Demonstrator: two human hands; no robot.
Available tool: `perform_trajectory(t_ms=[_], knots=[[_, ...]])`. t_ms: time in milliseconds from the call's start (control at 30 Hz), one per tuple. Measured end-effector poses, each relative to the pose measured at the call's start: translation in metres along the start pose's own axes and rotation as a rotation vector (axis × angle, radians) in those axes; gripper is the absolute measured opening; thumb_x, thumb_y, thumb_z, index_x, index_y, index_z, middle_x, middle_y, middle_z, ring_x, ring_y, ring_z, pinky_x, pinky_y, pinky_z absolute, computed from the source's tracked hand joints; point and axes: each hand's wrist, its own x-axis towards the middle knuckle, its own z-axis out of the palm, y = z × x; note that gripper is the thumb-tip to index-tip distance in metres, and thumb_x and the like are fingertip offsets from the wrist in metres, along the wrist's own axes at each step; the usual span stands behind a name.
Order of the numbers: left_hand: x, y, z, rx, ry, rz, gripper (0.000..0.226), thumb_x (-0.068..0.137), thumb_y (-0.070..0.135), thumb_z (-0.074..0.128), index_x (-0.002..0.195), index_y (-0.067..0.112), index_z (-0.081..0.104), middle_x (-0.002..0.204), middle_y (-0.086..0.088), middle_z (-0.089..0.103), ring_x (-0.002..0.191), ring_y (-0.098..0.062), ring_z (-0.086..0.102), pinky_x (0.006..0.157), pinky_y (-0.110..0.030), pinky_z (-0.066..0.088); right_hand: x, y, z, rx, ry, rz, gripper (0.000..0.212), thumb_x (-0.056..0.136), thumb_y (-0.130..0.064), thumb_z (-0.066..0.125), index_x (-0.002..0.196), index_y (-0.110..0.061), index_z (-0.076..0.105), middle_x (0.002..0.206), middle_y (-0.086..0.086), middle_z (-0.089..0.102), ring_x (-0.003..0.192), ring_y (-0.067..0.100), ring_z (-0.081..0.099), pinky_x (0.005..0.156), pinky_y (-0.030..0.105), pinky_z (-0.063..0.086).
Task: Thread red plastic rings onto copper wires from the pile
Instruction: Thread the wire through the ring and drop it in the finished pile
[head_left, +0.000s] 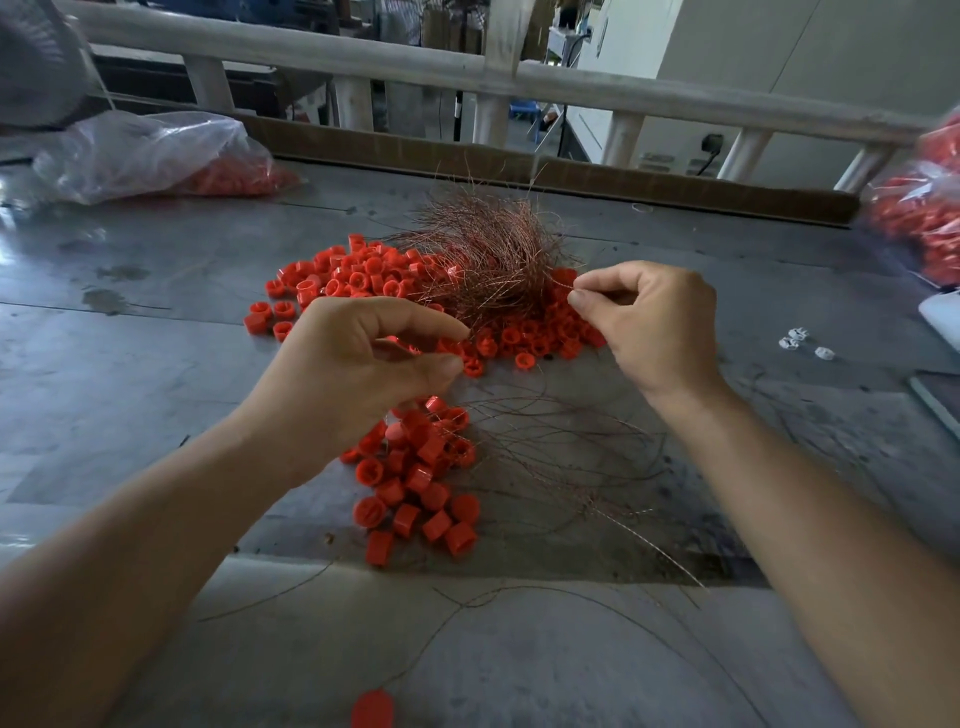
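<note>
Lying at the far left, a crumpled clear plastic bag (145, 150) contains red plastic rings. A second clear bag (914, 208) at the far right holds more. The left hand (353, 364), fingers curled, pinches a red ring between thumb and fingertips. The right hand (654, 322) pinches one thin strand from the tangled bundle of copper wires (493, 249). The bundle rests on the loose pile of short cylindrical red rings (363, 270) at table centre. A nearer cluster of rings (415, 478) lies among curved wires on the scuffed grey metal table (156, 312). Small white pieces (800, 340) lie at right.
</note>
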Motion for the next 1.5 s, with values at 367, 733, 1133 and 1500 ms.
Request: perform_trajectory(t_ms=[367,733,1133,1500], knots=[[-0.003,0.008,0.004,0.276,-0.038,0.165,0.023,0.061,0.040,0.064,0.083,0.045,0.062,0.076,0.030,0.065,0.069,0.004,0.062,0.065,-0.007,0.048,-0.018,-0.031,-0.032,-0.027,0.050,-0.297,0.008,0.077,-0.012,0.071,0.084,-0.008,0.071,0.074,-0.008,0.060,0.061,0.001,0.056,0.062,0.009,0.047],[-0.007,0.006,0.005,0.428,-0.115,0.443,0.030,0.072,0.008,0.072,0.093,0.029,0.065,0.109,0.018,0.058,0.088,-0.004,0.062,0.073,-0.015,0.051,-0.049,-0.062,-0.023,0.047,-0.171,-0.595,0.004,0.073,-0.010,0.072,0.075,-0.006,0.071,0.072,0.002,0.066,0.065,0.007,0.058,0.063,0.016,0.047],[-0.009,0.009,0.003,0.268,-0.099,0.422,0.035,0.069,0.016,0.072,0.101,0.021,0.062,0.099,0.011,0.063,0.089,-0.001,0.063,0.077,-0.010,0.049,-0.044,-0.061,-0.017,0.326,-0.349,-0.388,0.018,0.078,-0.015,0.066,0.093,-0.024,0.063,0.088,-0.013,0.062,0.085,0.002,0.060,0.071,0.015,0.047],[-0.009,0.009,0.003,0.395,-0.098,0.434,0.028,0.071,0.013,0.070,0.097,0.023,0.066,0.100,0.012,0.064,0.087,-0.003,0.064,0.076,-0.011,0.050,-0.041,-0.063,-0.017,0.657,-0.285,-0.282,0.004,0.081,-0.015,0.060,0.080,-0.018,0.060,0.077,-0.004,0.065,0.072,0.010,0.063,0.068,0.021,0.049]])
